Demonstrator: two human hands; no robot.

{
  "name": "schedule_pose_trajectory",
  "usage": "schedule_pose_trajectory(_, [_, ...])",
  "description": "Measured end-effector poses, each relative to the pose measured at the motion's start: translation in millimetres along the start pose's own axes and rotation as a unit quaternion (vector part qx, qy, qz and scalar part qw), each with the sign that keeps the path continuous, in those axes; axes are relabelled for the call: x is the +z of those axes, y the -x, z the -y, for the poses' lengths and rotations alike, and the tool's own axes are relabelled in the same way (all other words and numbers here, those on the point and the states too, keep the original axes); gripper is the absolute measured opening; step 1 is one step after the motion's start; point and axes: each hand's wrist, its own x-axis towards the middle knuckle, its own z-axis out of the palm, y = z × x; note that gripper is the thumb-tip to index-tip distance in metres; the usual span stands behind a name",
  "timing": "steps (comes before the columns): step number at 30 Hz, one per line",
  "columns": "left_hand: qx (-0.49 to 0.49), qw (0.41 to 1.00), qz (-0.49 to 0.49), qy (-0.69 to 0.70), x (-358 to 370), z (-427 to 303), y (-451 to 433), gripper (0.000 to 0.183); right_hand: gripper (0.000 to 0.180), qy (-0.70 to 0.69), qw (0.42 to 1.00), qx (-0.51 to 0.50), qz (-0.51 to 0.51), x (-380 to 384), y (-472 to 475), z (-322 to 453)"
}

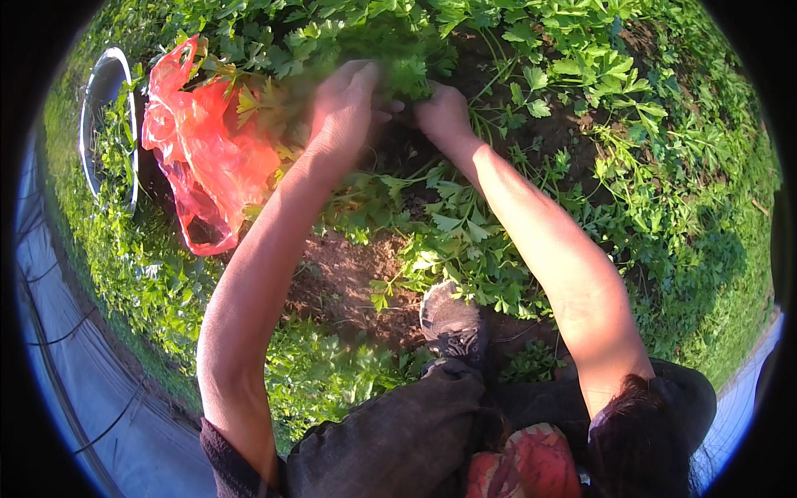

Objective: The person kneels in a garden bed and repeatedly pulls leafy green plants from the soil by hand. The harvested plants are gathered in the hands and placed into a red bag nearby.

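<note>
Leafy greens (461, 227), celery or parsley by their leaf shape, grow thickly before me. My left hand (348, 99) is closed around a bunch of leafy stems (398, 59); both are blurred by motion. Close to its right, my right hand (445, 112) has curled fingers at the edge of the same leaves, low over dark soil. Its fingertips are hidden, so I cannot tell whether it grips a stem. A crumpled, translucent red plastic bag (212, 143) lies left of my left hand, with leaves at its top and right side.
A round, pale-rimmed basin (134, 124) stands tilted in view at the far left, partly behind leaves. Bare soil (348, 280) shows beside my shoe (451, 317). Pale plastic sheeting (75, 348) with dark cords borders the bed at the lower left.
</note>
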Motion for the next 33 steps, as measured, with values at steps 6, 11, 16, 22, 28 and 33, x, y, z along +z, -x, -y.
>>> schedule_pose_trajectory(6, [0.001, 0.994, -0.097, 0.049, -17.3, -4.8, 1.4, 0.030, 0.017, -0.342, 0.934, 0.089, -0.057, 0.2, 15.6, -1.3])
schedule_pose_trajectory(11, [0.014, 0.986, -0.153, 0.067, -18.6, -7.7, 12.9, 0.026, 0.015, -0.468, 0.875, 0.121, 0.000, -55.1, 11.5, 23.3])
schedule_pose_trajectory(16, [-0.056, 0.995, -0.085, 0.020, -8.1, -18.1, 19.2, 0.030, 0.021, -0.202, 0.973, 0.052, 0.096, -96.7, -2.2, 12.4])
schedule_pose_trajectory(22, [-0.245, 0.910, 0.182, 0.282, 3.6, -40.0, 55.1, 0.061, 0.022, -0.024, 0.985, -0.165, 0.044, -52.0, 48.0, 71.9])
schedule_pose_trajectory(28, [-0.124, 0.891, 0.054, 0.433, -39.8, 5.3, 99.1, 0.036, 0.033, 0.258, 0.840, -0.476, 0.040, -36.3, 109.4, 101.9])
schedule_pose_trajectory(33, [-0.094, 0.938, -0.040, 0.331, -65.1, -6.8, 129.9, 0.038, 0.037, 0.147, 0.827, -0.528, 0.124, -38.8, 127.2, 123.1])
